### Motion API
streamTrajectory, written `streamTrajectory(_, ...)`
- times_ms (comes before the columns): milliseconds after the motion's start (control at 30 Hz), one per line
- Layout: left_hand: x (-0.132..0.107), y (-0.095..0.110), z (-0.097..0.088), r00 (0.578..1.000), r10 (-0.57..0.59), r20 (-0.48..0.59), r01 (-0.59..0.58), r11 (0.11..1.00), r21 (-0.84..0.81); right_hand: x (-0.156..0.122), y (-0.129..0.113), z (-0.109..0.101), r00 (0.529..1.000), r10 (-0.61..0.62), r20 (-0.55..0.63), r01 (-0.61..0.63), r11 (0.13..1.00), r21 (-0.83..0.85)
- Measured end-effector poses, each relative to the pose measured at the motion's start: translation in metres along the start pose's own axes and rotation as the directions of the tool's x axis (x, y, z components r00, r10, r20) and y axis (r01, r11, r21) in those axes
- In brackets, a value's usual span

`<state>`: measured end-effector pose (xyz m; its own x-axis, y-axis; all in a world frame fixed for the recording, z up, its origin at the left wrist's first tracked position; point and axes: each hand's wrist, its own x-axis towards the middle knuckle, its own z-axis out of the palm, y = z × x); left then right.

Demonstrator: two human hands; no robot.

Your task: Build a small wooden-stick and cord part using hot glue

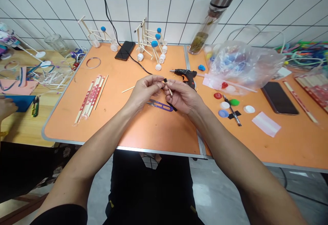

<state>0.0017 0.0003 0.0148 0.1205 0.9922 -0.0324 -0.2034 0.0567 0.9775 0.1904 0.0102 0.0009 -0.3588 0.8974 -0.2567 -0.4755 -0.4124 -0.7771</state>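
My right hand (183, 95) pinches a short wooden stick (169, 88) that slants between my hands. A small black strip (165, 80) sits at the stick's upper end. The fingertips of my left hand (146, 90) are closed at that strip; what lies between them is partly hidden. Below my hands lie purple thread snips (164, 107), with another black strip (172, 106) beside them, partly under my right hand. Behind my right hand rests a black hot glue gun (188, 76). A thin stick (128, 89) pokes out by my left hand.
Stick-built models with blue balls (154, 43) and white-cap wheels stand at the back, near a phone (125, 50). Wrapped chopsticks (91, 97) lie left. Right are a tall bottle (202, 35), plastic bag (243, 64), bottle caps (223, 113) and another phone (279, 97). Another person's hand (7, 108) is far left.
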Motion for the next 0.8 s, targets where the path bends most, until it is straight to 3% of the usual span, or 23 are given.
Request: streamTrajectory(800, 0.0017, -0.009, 0.0013, 1.0, -0.01, -0.019, 0.009, 0.999, -0.047, 0.0012, 0.0034, 0.0022, 1.0, 0.002, 0.013, -0.003, 0.999, 0.038)
